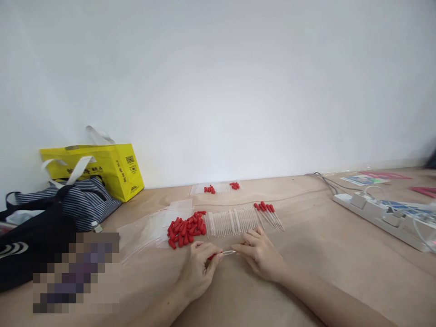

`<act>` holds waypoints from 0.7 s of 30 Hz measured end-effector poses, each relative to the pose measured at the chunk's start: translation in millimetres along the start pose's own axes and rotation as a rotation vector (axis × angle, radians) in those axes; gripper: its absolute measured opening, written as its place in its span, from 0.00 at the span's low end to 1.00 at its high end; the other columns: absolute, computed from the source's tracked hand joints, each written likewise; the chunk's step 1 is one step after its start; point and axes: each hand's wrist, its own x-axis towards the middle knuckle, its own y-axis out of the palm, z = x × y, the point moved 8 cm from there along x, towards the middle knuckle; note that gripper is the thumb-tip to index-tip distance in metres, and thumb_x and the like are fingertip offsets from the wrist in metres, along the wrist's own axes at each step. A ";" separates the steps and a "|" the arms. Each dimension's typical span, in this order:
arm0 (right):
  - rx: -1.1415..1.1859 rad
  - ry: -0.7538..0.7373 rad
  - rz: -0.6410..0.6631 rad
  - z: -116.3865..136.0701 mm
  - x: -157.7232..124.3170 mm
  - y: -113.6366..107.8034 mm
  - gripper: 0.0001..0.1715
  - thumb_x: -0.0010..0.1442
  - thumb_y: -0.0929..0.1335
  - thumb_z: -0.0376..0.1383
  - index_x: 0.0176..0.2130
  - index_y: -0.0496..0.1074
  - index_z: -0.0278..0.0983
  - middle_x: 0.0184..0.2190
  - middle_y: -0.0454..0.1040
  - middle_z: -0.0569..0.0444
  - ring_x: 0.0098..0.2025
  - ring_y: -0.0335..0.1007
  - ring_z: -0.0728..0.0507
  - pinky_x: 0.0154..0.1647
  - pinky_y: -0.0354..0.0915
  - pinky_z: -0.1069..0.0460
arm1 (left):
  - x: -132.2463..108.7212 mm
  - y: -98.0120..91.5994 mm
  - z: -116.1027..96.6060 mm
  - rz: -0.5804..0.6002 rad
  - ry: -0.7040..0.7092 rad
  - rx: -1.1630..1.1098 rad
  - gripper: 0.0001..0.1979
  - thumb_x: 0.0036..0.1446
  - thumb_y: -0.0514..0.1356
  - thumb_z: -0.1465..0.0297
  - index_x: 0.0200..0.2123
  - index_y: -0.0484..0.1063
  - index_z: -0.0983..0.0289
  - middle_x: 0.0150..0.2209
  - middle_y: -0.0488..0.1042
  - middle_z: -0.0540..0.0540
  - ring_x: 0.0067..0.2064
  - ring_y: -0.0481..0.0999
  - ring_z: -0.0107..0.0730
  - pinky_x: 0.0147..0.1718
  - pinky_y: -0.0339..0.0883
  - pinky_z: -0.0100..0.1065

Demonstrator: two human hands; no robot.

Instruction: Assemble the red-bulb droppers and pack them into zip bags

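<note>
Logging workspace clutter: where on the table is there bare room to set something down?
The widest bare patch of table lies between the right hand and the power strip. A narrower one runs between the tubes and the clear bag behind them. It is crowded at left, with red bulbs, plastic bags, the striped bag and black bag.

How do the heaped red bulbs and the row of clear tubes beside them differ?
The bulbs are red and opaque; the tubes are clear. The bulbs are short and rounded; the tubes are longer and slim. The bulbs lie jumbled; the tubes lie side by side. Both groups hold many pieces.
</note>
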 end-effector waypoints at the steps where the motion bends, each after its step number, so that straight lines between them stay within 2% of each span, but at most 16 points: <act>1: -0.032 -0.011 -0.003 0.1 -0.5 1.0 0.12 0.57 0.60 0.30 0.37 0.70 0.40 0.29 0.69 0.54 0.33 0.58 0.48 0.33 0.45 0.51 | 0.5 0.7 0.1 0.008 0.000 -0.002 0.08 0.57 0.50 0.69 0.31 0.69 0.60 0.27 0.73 0.48 0.30 0.71 0.30 0.44 0.54 0.42; 5: -0.120 -0.001 0.009 -6.4 -2.0 7.2 0.11 0.56 0.61 0.30 0.36 0.70 0.39 0.29 0.70 0.54 0.33 0.59 0.47 0.32 0.45 0.51 | 2.9 -4.0 6.1 -0.021 -0.042 0.031 0.09 0.56 0.52 0.67 0.39 0.68 0.57 0.34 0.74 0.50 0.38 0.71 0.35 0.44 0.54 0.43; 7: -0.158 0.114 -0.018 -24.9 -2.9 3.6 0.11 0.56 0.60 0.31 0.36 0.71 0.39 0.29 0.70 0.53 0.33 0.60 0.47 0.33 0.45 0.51 | 3.4 -12.9 13.9 -0.092 -0.099 0.075 0.15 0.54 0.54 0.65 0.46 0.63 0.57 0.39 0.72 0.52 0.43 0.68 0.38 0.45 0.53 0.44; 9: -0.203 0.325 -0.067 -56.0 -7.1 -5.4 0.12 0.57 0.59 0.32 0.36 0.71 0.39 0.31 0.71 0.53 0.35 0.62 0.46 0.35 0.47 0.51 | 3.4 -21.4 22.1 -0.152 -0.162 0.120 0.19 0.52 0.54 0.65 0.49 0.60 0.59 0.41 0.71 0.54 0.45 0.67 0.40 0.45 0.53 0.45; 12: -0.273 0.685 -0.104 -107.1 -21.2 -18.0 0.15 0.58 0.58 0.34 0.35 0.72 0.39 0.34 0.73 0.51 0.39 0.64 0.44 0.38 0.49 0.50 | 3.9 -26.8 31.3 -0.163 -0.245 0.175 0.16 0.51 0.54 0.67 0.46 0.62 0.59 0.40 0.71 0.54 0.45 0.67 0.41 0.44 0.53 0.45; 15: -0.334 0.921 -0.055 -139.4 -33.1 -20.0 0.16 0.56 0.58 0.35 0.36 0.72 0.39 0.35 0.74 0.49 0.39 0.66 0.43 0.39 0.50 0.50 | 4.4 -27.5 36.6 -0.146 -0.315 0.229 0.15 0.50 0.55 0.69 0.43 0.65 0.59 0.40 0.71 0.54 0.45 0.67 0.42 0.43 0.53 0.45; 17: -0.363 0.989 -0.027 -148.3 -36.0 -18.0 0.15 0.56 0.58 0.35 0.36 0.72 0.38 0.35 0.74 0.48 0.39 0.67 0.42 0.39 0.50 0.49 | 4.6 -29.0 38.1 -0.155 -0.335 0.279 0.14 0.49 0.56 0.70 0.42 0.66 0.59 0.40 0.71 0.53 0.45 0.66 0.42 0.43 0.52 0.45; 21: -0.376 1.018 -0.018 -151.1 -36.1 -13.0 0.14 0.55 0.59 0.35 0.37 0.71 0.37 0.35 0.74 0.47 0.39 0.67 0.41 0.42 0.50 0.47 | 4.8 -33.4 43.0 -0.174 -0.353 0.368 0.11 0.49 0.56 0.70 0.38 0.68 0.59 0.40 0.71 0.54 0.44 0.65 0.42 0.43 0.51 0.45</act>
